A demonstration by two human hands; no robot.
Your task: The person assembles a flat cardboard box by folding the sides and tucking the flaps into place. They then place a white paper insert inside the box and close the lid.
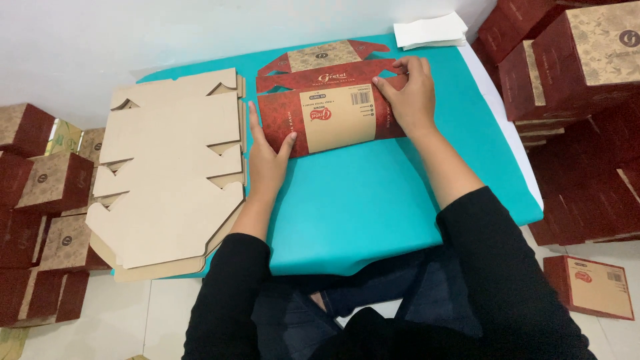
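Observation:
A flat red and tan carton blank [333, 113] lies on the turquoise table top [373, 200], partly folded, with its flaps pointing toward the wall. My left hand [267, 157] presses flat on the carton's left end, thumb on the printed face. My right hand [410, 93] presses on its right end, fingers along the upper fold. Both arms wear black sleeves.
A stack of plain brown unfolded carton blanks [170, 173] lies to the left on the table. White folded sheets [430, 30] sit at the far right corner. Assembled red and tan boxes are piled on the left [47, 180] and on the right [573, 60]; a single box [590, 287] sits on the floor.

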